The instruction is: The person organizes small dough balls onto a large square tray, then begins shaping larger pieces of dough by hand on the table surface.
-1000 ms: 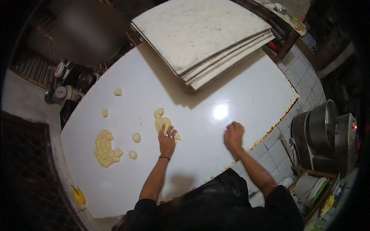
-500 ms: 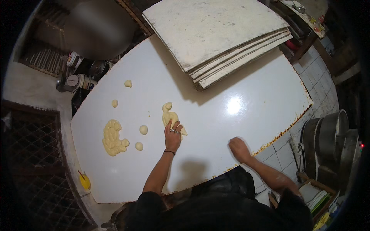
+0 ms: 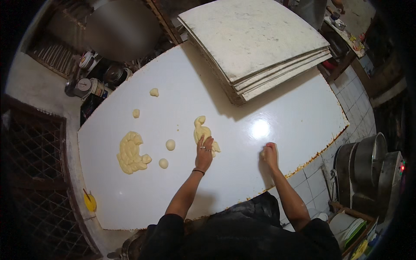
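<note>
My left hand [image 3: 204, 154], with rings and a dark band at the wrist, lies on a long twisted piece of pale dough [image 3: 200, 123]. Its fingers are stretched and spread over the dough, and part of it is hidden beneath them. To the right, my right hand [image 3: 269, 156] is closed in a fist above the white table [image 3: 242, 173]; whatever it holds, if anything, is hidden. Left of my left hand sit two smooth dough balls, one [image 3: 170, 144] behind the other [image 3: 163, 163]. A larger folded dough mass [image 3: 130, 154] lies farther left.
Two small dough lumps, one [image 3: 154, 92] farther back than the other [image 3: 136, 113], lie behind the mass. A stack of floured boards [image 3: 255, 43] covers the far right of the table. A dial scale [image 3: 84, 85] stands beyond the left corner; large metal pots [image 3: 368, 154] stand at right.
My right hand has turned upright and risen off the table, its fist still closed. My left hand stays on the dough piece with its fingers shifted slightly. The whole view has moved a little.
</note>
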`<state>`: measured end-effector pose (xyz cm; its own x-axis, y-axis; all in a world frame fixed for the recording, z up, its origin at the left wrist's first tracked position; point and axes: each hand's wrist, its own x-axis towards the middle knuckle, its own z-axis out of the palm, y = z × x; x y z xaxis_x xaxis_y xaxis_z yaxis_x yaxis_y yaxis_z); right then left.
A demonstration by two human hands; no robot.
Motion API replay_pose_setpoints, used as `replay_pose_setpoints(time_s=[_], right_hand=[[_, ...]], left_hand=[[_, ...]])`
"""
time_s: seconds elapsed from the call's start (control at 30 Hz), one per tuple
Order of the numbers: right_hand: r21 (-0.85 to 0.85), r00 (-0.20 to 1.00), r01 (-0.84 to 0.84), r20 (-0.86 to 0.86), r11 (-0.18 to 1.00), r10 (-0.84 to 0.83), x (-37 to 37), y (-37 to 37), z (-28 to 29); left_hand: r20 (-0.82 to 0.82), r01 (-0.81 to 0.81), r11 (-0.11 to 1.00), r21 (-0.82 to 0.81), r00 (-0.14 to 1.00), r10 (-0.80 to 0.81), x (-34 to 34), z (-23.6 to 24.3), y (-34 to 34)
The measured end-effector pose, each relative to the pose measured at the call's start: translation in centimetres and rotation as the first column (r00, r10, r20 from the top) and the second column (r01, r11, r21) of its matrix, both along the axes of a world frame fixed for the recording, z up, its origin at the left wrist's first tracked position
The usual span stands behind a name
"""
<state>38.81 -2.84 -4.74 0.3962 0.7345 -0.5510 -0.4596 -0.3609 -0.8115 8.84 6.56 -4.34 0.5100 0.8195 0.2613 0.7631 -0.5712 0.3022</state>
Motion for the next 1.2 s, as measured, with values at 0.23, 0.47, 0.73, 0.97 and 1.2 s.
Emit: replay_pose_setpoints(time_s=[0.23,0.47,0.73,0.97,1.2], right_hand=[[0.084,0.439,-0.689,0.839,0.720,0.322,-15.4,7.1,3.7],[0.045,0.299,-0.644,0.934,0.764,0.197,-16.6,6.4,2.7],[-0.030,0.512,-0.517,0.790,0.856,0.337,-15.4,5.7,2.1],[0.194,0.497,-0.838,-0.115,0.510,0.860,-8.7,-0.2,9.4],[-0.199,0.409,-0.561,0.778,0.804,0.477,3.8,-5.6,7.5]], left_hand=[[0.254,-0.031,0.984,-0.175,0.964,0.075,-0.5,0.5,-0.4],[0.254,0.058,0.991,-0.117,0.967,-0.026,-1.1,0.1,-0.2],[0.109,0.062,0.968,-0.242,0.993,-0.036,-0.6,1.4,-1.9],[-0.167,0.043,0.984,-0.173,0.983,-0.072,0.3,2.7,-2.0],[-0.179,-0.023,0.989,-0.145,0.984,-0.004,1.1,2.6,-2.7]])
